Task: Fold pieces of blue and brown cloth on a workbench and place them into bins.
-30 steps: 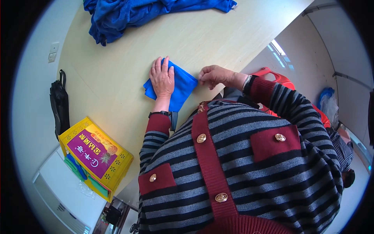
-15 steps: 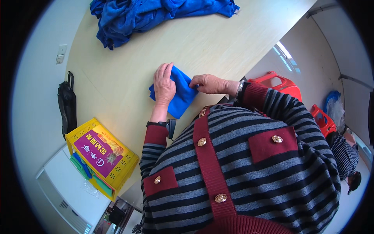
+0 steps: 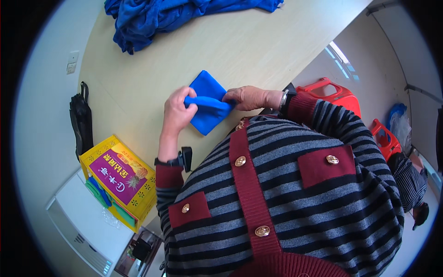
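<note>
A folded blue cloth (image 3: 206, 122) lies on the pale wooden table (image 3: 244, 51) in front of me. At its left side my left hand (image 3: 179, 109) is closed, pinching a raised fold of the cloth between thumb and fingers. My right hand (image 3: 250, 97) grips the cloth's right corner, its fingertips pressed together there. The raised fold runs between the two hands, and the rest of the cloth lies flat below and behind it.
A heap of blue cloths (image 3: 152, 21) lies at the far left of the table. A yellow box (image 3: 150, 189) stands at the left edge, beside a black umbrella (image 3: 81, 120). Red plastic stools (image 3: 341, 99) are on the floor at the right.
My left hand has gone from lying flat on the cloth to lifting a fold of it, moving left and nearer. The right hand stays at the right corner.
</note>
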### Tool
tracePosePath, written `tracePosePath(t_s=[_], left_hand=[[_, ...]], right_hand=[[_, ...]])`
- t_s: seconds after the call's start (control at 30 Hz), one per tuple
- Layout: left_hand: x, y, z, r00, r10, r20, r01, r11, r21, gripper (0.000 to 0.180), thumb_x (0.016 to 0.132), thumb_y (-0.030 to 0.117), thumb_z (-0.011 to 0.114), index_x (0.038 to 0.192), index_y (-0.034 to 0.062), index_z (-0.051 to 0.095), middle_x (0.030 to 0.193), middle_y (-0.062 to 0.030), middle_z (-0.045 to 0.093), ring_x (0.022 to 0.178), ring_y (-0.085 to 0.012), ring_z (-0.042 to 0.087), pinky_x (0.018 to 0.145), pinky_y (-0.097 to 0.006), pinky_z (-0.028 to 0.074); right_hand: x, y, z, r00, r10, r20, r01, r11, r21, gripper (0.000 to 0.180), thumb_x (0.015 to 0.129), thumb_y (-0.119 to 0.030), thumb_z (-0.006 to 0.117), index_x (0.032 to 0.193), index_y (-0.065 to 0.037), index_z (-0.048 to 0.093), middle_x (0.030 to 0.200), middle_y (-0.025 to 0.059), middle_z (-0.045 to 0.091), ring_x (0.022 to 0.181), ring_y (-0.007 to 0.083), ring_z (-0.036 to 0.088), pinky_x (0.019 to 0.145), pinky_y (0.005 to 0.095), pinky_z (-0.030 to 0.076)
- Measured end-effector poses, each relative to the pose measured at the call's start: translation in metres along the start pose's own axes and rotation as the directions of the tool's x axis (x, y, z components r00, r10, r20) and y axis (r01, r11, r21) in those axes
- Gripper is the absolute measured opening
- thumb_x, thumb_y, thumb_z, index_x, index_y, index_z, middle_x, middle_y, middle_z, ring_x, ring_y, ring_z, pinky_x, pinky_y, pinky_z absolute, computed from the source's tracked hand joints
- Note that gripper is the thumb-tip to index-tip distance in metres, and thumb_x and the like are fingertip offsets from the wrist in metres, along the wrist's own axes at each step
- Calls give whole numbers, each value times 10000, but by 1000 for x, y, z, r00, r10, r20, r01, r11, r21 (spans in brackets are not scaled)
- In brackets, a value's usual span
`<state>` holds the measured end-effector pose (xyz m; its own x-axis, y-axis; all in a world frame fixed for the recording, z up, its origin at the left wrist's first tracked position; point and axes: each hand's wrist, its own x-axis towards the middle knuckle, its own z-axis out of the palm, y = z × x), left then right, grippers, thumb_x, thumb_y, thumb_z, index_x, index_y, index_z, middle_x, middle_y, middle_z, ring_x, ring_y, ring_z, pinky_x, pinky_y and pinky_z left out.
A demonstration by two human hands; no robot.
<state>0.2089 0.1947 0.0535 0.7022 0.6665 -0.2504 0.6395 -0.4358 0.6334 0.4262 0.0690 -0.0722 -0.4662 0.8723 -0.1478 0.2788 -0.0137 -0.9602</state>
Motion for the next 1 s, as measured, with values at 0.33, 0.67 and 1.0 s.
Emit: tracePosePath(t_s=[0.33,0.67,1.0], left_hand=[[-83,46,-52,970,42,-239,-65,994,-90,253,662,-102,576,869,37,532,877,-104,626,776,-231,645,709,-301,512],[-119,10,-141,758,-31,-651,56,998,18,266,696,-148,571,886,33,523,939,-103,622,881,-184,621,797,-270,487],[-133,-98,28,858,76,-509,185,877,443,191,757,-65,539,916,40,550,1200,-162,597,1131,-358,569,991,-446,450]], right_hand=[[63,-25,-19,909,-417,-20,286,658,-697,318,770,-179,714,1084,-189,666,1109,66,625,1067,238,587,875,410,483],[111,-85,-101,815,-516,-263,200,678,-707,151,799,-160,688,936,-129,632,977,54,636,991,268,595,848,401,477],[36,-60,-89,848,-527,-47,211,418,-884,238,773,-71,690,1000,-66,617,1101,90,627,1025,308,597,922,420,474]])
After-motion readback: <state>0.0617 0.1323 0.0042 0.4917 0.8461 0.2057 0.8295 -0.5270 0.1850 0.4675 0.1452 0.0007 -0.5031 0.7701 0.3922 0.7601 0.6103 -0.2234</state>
